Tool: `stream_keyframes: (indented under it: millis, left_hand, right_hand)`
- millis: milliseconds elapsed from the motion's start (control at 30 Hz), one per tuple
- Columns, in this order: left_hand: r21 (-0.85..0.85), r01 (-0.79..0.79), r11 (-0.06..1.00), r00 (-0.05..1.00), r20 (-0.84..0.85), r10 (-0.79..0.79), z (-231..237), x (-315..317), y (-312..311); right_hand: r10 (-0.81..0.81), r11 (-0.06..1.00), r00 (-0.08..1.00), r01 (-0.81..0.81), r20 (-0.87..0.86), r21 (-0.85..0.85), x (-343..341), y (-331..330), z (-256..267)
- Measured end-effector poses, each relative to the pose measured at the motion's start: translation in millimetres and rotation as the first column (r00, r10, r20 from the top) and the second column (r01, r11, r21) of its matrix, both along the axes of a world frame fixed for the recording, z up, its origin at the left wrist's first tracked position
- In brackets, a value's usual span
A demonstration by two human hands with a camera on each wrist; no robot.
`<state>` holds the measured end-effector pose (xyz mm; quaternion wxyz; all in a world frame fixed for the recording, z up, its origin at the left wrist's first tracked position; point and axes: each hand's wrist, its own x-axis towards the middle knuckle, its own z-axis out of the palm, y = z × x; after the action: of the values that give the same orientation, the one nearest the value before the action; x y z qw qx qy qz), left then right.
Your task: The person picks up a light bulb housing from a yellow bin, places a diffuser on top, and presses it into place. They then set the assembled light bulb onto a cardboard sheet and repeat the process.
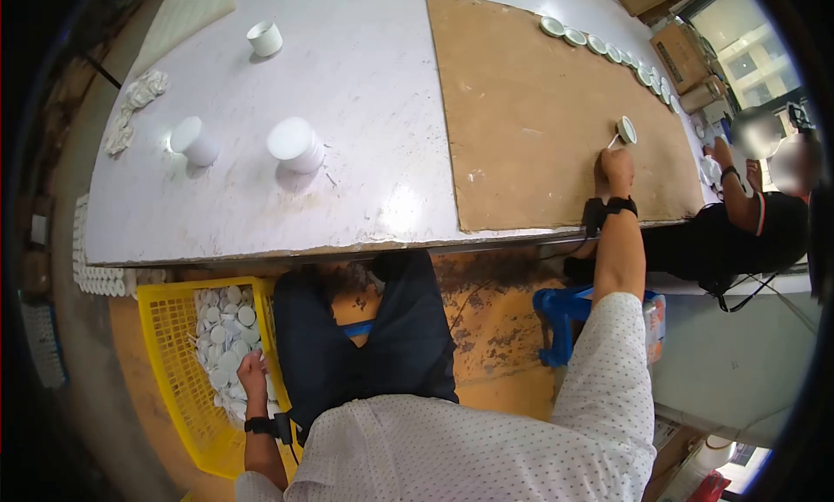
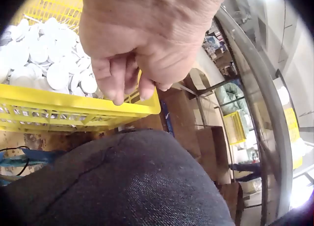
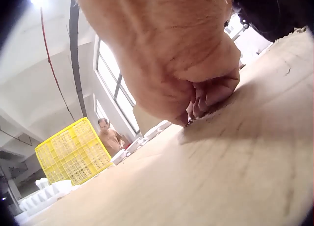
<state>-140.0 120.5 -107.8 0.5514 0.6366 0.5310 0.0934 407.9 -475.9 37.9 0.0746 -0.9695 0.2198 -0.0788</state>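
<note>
Right hand (image 1: 618,170), right side of frame, fingers curled together on the thin white stick of a round white piece (image 1: 626,130), which is on the brown board (image 1: 539,128). Left hand (image 1: 253,374), lower left, fingers loosely bent, at yellow basket (image 1: 165,363) of white discs (image 1: 228,335).

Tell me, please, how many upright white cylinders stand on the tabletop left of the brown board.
3: a back cylinder, a front-left cylinder, and a front-right cylinder nearest the board.
</note>
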Motion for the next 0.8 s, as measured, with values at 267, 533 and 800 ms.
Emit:
stream_keyframes:
  millis: [267,533,800]
  left_hand:
    - [0.120,0.326,0.938,0.935,-0.187,-0.301,31.4,71.4,-12.3]
    - [0.026,0.432,0.902,0.851,0.320,-0.417,53.4,130.0,-55.4]
    - [0.072,0.718,0.692,0.650,0.286,-0.704,112.7,169.0,-112.0]
  right_hand:
    - [0.406,0.911,0.911,-0.399,0.066,-0.101,-84.9,21.9,7.2]
    - [0.363,0.823,0.890,-0.445,0.278,0.352,-210.4,86.2,1.3]
    - [0.246,-0.117,0.967,-0.032,0.060,0.993,-280.1,145.6,-19.1]
